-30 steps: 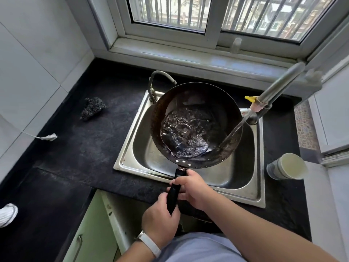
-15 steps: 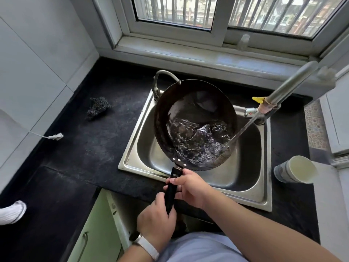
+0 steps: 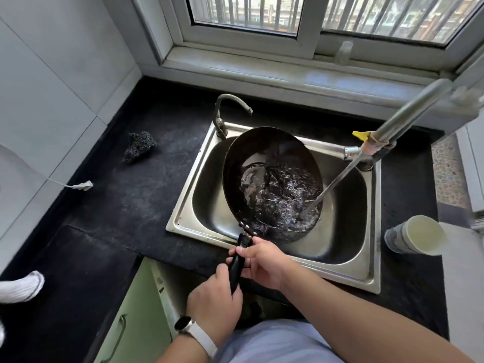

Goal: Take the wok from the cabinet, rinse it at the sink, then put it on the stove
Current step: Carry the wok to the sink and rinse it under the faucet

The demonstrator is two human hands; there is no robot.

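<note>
A black wok [image 3: 251, 163] hangs over the steel sink [image 3: 183, 218], tilted down to the right, with water pooled and bubbling in its lower right side. A stream of water runs into it from the tap [image 3: 366, 150] at the sink's right rear. Both hands grip the wok's black handle [image 3: 237, 265]. My right hand [image 3: 262, 263] holds it close to the wok, my left hand [image 3: 214, 299] lower down near the handle's end. A white watch band sits on my left wrist.
A second curved faucet [image 3: 222, 113] stands at the sink's back left. A dark scouring pad [image 3: 138, 149] lies on the black counter [image 3: 125, 205], left of the sink. A paper cup [image 3: 416, 237] lies on its side at the right. A green cabinet door [image 3: 136, 315] hangs open below.
The wok has tipped further to the right, and the water in it has swirled from the middle toward its lower right side. Both hands keep their grip on the handle.
</note>
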